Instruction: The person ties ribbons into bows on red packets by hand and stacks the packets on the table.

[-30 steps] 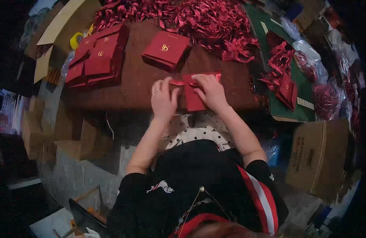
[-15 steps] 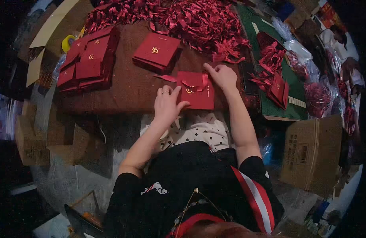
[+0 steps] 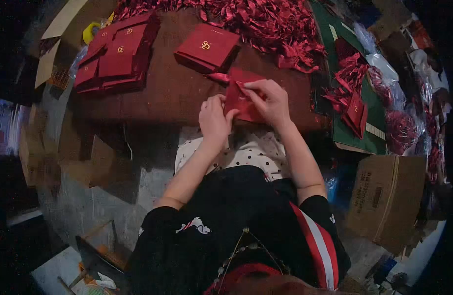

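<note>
- One red packet [image 3: 242, 109] lies between your hands at the near side of the desk [image 3: 177, 101], its far corner pointing away from you.
- Your left hand [image 3: 214, 120] is at the packet's left edge, fingers curled and thumb over the margin; you can't tell from here whether it grips or only steadies.
- Your right hand [image 3: 271, 101] is over the packet's right part, thumb and forefinger pinched together, seemingly on the red ribbon [image 3: 218, 77], though blur and matching colours make that hard to confirm.
- By the look of it, you're partway through this packet: ribbon is on it, but a loose length sticks out past its far left side and no neat, finished bow shows.
- Beyond the packet and a little left, your small stack [image 3: 206, 46] sits squared, gold logo up; farther left of the packet is your larger group of packets [image 3: 120, 56], overlapping in rows.
- Plenty of ribbon remains in the heap [image 3: 273, 24] beyond the packet. To its right, a green mat [image 3: 356, 140] carries more ribbon and packets.
- Half a second ago, your packet lay flat with its logo partly showing and a ribbon loop across it, and your right hand was off its far right corner. Now that hand has come in over it, the packet sits more askew, and its logo can't be made out.
</note>
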Demonstrator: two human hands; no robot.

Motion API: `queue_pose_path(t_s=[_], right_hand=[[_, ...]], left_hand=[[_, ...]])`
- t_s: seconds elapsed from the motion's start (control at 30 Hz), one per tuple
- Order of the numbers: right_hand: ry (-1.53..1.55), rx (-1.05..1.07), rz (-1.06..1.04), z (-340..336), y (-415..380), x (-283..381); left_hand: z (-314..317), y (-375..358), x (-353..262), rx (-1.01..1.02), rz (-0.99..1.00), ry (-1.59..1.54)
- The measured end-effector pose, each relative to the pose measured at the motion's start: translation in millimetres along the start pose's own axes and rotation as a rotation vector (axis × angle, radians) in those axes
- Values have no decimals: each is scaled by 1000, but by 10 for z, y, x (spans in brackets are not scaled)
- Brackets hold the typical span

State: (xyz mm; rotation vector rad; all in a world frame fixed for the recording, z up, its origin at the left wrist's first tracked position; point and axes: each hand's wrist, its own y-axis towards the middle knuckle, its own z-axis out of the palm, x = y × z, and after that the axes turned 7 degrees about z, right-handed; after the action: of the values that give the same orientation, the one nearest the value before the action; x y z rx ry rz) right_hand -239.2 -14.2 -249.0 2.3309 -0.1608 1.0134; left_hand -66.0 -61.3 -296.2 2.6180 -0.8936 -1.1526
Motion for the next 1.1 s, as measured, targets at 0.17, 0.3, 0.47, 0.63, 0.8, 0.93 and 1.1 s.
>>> queue_pose_path(t_s=[0.17,0.3,0.47,0.63,0.8,0.93,1.1], right_hand=[[-230,118,-77,298,-326,-97],[-291,151,-96,343,-261,-153],[-430,227,-224,338,-223,-127],[-344,347,-175,300,-140,-139],[-362,429,-193,307,-88,-219],[-328,414,-231,295,-119,-188],[-99,343,-49,361,-208,-212]], left_hand=[[-17,18,70,7,-34,-13],[17,-1,101,-16,-1,-27],[-23,1,82,13,-16,-87],[47,-24,104,-35,7,-121],[75,-42,132,-64,41,-148],[45,-36,112,-57,10,-181],[77,-69,144,-117,116,-166]])
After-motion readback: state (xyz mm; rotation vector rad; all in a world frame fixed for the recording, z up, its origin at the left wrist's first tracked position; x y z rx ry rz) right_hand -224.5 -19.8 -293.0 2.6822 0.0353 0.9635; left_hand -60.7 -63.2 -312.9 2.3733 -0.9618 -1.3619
